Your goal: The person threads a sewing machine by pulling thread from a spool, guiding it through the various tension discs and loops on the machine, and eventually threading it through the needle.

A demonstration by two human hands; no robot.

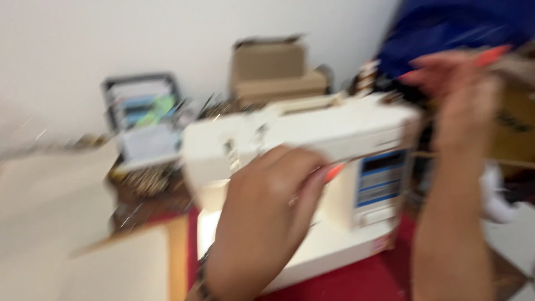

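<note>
The picture is heavily blurred by motion. A cream-white plastic sewing machine (312, 161) with a blue-and-grey panel on its right end stands at the centre on a red cloth-covered tabletop (362, 278).

The left hand (267, 206) is raised in front of the machine's middle, at about 6 o'clock from its top edge, back of the hand toward the camera. Its fingers are curled in with the orange-painted nails near the panel; a thin pale line seems to run from the fingertips, but I cannot tell whether anything is pinched there.

The right hand (462, 83) is lifted at about 2 o'clock from the machine, just past its upper right corner, fingers stretched out to the right and partly open. Whether it has hold of anything cannot be told.

At 12 o'clock behind the machine stands a brown cardboard box (273, 72) with open flaps. At 10 o'clock is a grey rack of paper and small items (142, 103). A dark blue fabric mass (446, 28) fills the upper right corner.
</note>
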